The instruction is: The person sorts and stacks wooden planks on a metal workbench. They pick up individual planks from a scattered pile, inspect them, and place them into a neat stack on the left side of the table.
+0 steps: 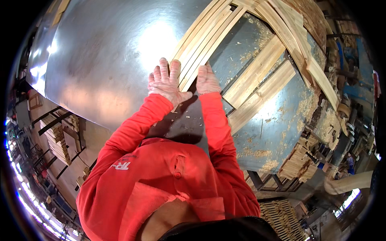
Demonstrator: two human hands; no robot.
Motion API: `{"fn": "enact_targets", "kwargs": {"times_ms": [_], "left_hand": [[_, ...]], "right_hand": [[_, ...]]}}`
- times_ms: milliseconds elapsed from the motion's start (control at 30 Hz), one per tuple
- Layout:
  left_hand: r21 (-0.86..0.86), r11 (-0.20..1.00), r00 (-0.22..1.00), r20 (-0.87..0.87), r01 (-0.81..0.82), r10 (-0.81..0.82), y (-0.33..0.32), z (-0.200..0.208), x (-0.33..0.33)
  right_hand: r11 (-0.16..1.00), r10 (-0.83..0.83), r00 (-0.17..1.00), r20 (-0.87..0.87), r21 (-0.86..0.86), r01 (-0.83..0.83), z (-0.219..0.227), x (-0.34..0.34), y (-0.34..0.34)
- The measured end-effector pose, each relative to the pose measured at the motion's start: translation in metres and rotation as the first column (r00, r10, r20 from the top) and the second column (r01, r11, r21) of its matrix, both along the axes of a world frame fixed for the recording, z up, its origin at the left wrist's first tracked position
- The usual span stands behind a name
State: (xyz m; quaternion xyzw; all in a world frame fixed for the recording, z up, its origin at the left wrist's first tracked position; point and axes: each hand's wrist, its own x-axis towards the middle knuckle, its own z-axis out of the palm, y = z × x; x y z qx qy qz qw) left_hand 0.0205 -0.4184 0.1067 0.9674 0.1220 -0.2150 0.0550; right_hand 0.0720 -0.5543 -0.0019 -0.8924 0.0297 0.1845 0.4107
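Observation:
A bundle of long, narrow wooden strips (207,38) lies side by side on the metal tabletop, running away from me toward the far right. My left hand (165,83) is at the left side of their near ends. Its fingers are stretched out and spread, and the thumb points toward the strip ends. Against the right side of the bundle rests my right hand (208,82), its fingers extended close together along the outermost strip. The bundle sits between both hands, and neither hand wraps round it. Part of the right hand's fingertips and thumb is hard to make out.
Two wider boards (257,72) lie to the right on a sawdust-strewn metal surface (265,132). More curved-looking strips (289,36) cross at the far right. Stacked wood pieces (299,160) stand below the right edge, near a flexible hose (350,182). Another wood stack (56,140) is at lower left.

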Motion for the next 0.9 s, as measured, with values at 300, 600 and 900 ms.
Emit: {"fn": "enact_targets", "kwargs": {"times_ms": [300,600,900], "left_hand": [[-0.103,0.994,0.951,0.3,-0.041,0.07,0.067,-0.01,-0.024],[0.09,0.92,0.883,0.331,-0.381,0.333,0.304,-0.048,-0.152],[0.291,0.785,0.801,-0.092,-0.546,0.591,0.484,-0.073,-0.202]], "right_hand": [[0.753,-0.452,0.885,-0.112,0.484,0.445,-0.001,-0.067,-0.049],[0.672,-0.525,0.704,0.478,-0.275,0.688,0.003,-0.1,-0.14],[0.605,-0.542,0.84,-0.019,-0.703,0.374,0.024,-0.105,-0.1]]}}
